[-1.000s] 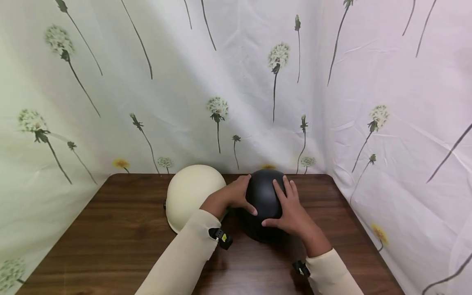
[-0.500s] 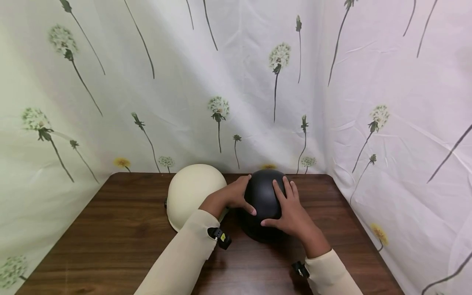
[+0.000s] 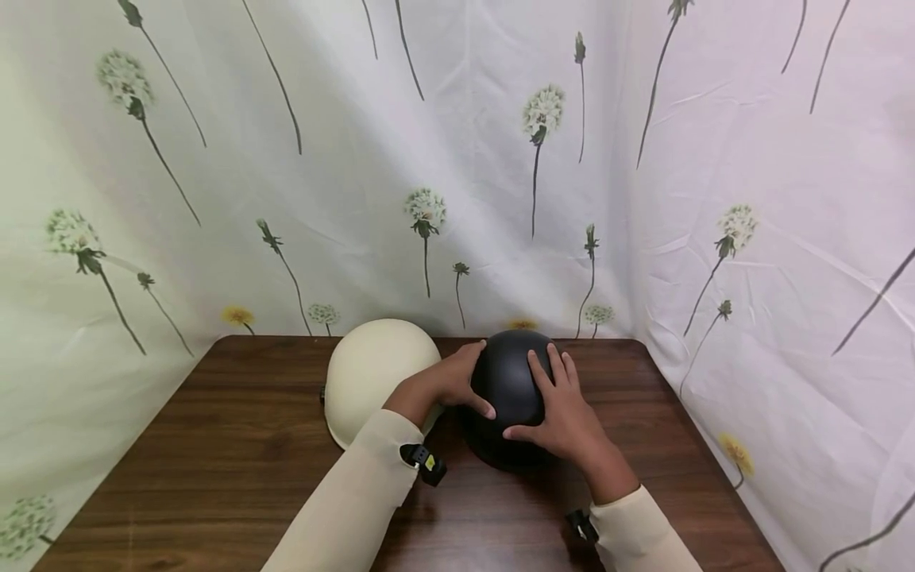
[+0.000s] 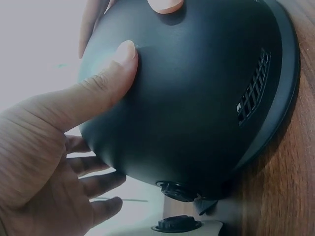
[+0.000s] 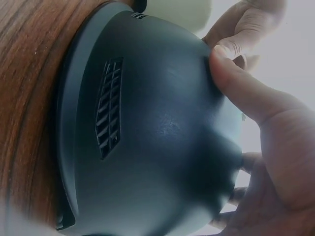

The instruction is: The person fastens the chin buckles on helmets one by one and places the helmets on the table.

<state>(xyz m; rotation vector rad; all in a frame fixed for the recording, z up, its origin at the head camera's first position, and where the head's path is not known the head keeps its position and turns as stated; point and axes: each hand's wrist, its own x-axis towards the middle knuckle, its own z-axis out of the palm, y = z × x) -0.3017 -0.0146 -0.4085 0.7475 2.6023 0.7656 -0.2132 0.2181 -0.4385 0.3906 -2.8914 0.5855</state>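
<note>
A matte black helmet (image 3: 509, 381) rests dome up on the wooden table, its rim against the wood. My left hand (image 3: 457, 381) holds its left side, the thumb laid across the front of the shell and the other fingers round the far side. On the right, my right hand (image 3: 565, 413) grips the dome with spread, bent fingers, its thumb near the left one. Slatted vents (image 4: 254, 87) show low on the shell in both wrist views. A black round fitting (image 4: 177, 191) sits at the helmet's side.
A cream helmet (image 3: 379, 373) stands just left of the black one, partly behind my left forearm. The brown table (image 3: 214, 461) reaches back to a white curtain (image 3: 343, 159) printed with dandelions, which also hangs along both sides.
Both hands stay on the black helmet in nearly the same place. Only a slight shift of the whole head view shows.
</note>
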